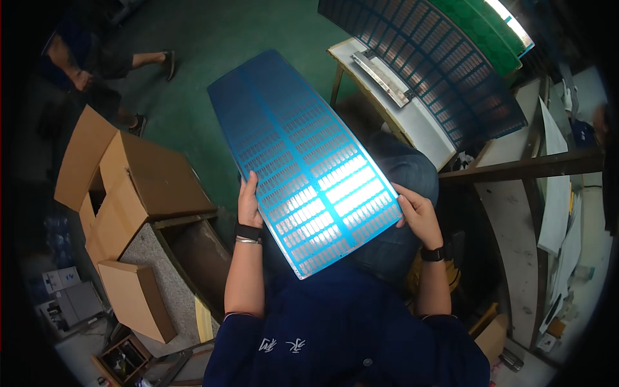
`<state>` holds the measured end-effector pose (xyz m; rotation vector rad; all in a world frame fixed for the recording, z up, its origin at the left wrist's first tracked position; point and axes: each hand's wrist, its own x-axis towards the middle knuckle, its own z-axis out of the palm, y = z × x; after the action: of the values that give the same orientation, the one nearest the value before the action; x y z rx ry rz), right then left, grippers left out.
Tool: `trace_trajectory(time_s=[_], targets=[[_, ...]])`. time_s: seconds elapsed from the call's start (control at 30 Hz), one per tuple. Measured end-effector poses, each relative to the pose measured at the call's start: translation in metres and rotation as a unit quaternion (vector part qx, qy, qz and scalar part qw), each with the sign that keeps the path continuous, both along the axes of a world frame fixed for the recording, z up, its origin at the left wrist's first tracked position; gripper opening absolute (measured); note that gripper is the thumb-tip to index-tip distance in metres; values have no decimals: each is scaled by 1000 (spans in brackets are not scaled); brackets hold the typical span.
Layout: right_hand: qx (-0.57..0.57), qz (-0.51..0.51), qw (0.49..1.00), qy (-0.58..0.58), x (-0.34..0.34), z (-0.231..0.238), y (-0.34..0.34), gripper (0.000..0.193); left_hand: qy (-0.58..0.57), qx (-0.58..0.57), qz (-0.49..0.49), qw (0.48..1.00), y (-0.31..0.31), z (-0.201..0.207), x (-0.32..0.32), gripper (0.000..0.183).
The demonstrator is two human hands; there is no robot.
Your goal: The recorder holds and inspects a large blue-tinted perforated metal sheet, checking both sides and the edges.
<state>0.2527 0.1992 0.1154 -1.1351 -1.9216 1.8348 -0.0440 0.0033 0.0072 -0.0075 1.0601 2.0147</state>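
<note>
A large flat blue metal sheet [298, 158], printed with rows of small silvery shapes, is held at a tilt over my lap. My left hand [250, 201] grips its left edge, fingers partly hidden beneath. On the opposite edge, near the lower right corner, my right hand [418, 214] pinches the sheet with the thumb on top. Light glares off the middle of the printed rows. A second similar sheet [445, 64] leans upright at the far right, behind a white-topped table [422, 126].
An open cardboard box [164, 171] and a smaller closed carton [135, 300] stand at left on a bench. At far left a person [84, 68] is on the green floor [193, 32]. A metal bar-shaped fixture [382, 77] lies on the white table. Shelving [516, 169] stands close on my right.
</note>
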Motion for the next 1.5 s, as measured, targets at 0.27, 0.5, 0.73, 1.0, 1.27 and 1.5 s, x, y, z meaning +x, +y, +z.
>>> trace_trajectory(time_s=[0.27, 0.5, 0.73, 1.0, 1.27, 1.5], targets=[[5, -10, 1000, -4, -3, -6, 5, 32, -48, -19, 2, 999, 7, 2, -2, 35], [2, -23, 1000, 5, -3, -10, 5, 34, -55, -11, -33, 998, 6, 4, -1, 41], [-13, -39, 999, 17, -4, -7, 7, 34, -59, -7, -30, 998, 10, 2, -1, 39], [-19, -44, 999, 22, -2, -8, 9, 36, -56, -26, -30, 998, 13, 2, 1, 40], [-12, -48, 998, 25, -4, -5, 5, 36, -49, -30, -24, 998, 8, -2, 1, 40], [13, -45, 999, 23, -5, -5, 2, 34, -39, -6, -7, 999, 5, 4, 2, 42]])
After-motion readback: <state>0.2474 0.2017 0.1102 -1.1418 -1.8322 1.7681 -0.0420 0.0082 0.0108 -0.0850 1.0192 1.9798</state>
